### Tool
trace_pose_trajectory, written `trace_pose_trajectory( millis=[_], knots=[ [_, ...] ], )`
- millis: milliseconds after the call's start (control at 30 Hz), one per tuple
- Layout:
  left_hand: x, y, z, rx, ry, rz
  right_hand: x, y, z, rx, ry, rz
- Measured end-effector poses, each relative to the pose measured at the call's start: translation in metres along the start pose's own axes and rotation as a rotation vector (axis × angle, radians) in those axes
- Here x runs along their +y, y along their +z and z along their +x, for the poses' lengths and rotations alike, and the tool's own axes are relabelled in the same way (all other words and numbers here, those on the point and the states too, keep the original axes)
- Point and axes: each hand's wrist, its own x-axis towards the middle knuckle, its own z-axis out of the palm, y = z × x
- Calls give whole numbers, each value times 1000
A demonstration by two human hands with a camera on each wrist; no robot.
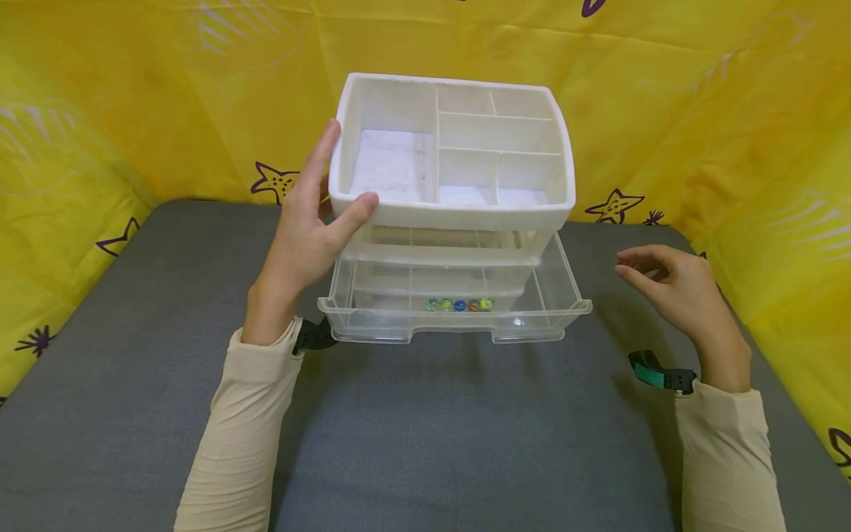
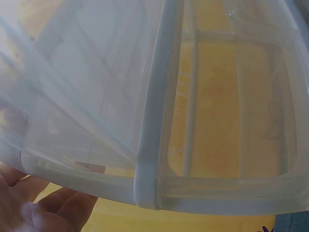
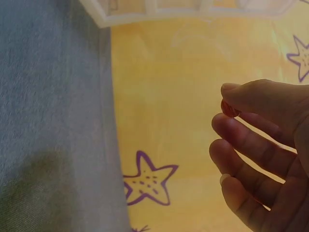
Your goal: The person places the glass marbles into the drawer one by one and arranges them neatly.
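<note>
A white plastic drawer organizer [image 1: 452, 216] stands at the middle of the head view, with a divided tray on top. My left hand [image 1: 307, 229] grips the left side of this tray, thumb over the front rim. Below, a clear drawer [image 1: 352, 325] is pulled out towards me. Several glass marbles [image 1: 460, 305], green, yellow, blue and orange, line up along its front. To the right of the organizer, my right hand [image 1: 685, 295] is held apart from it. Between thumb and forefinger it pinches a reddish marble [image 3: 230, 109], clearest in the right wrist view.
The organizer is on a dark grey table [image 1: 432, 443]. A yellow cloth [image 1: 199, 96] with starfish drawings hangs behind and along both sides. Each wrist wears a dark strap, the right strap [image 1: 648, 375] with a green part.
</note>
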Motion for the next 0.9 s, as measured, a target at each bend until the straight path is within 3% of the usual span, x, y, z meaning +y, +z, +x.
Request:
trace_pose_trajectory(
  millis=[233,900],
  knots=[
    [0,0,0,-1,1,-4,-9,-2,0,19,-61,19],
    [-1,0,0,-5,3,6,-42,-4,-8,59,-105,141]
  ],
)
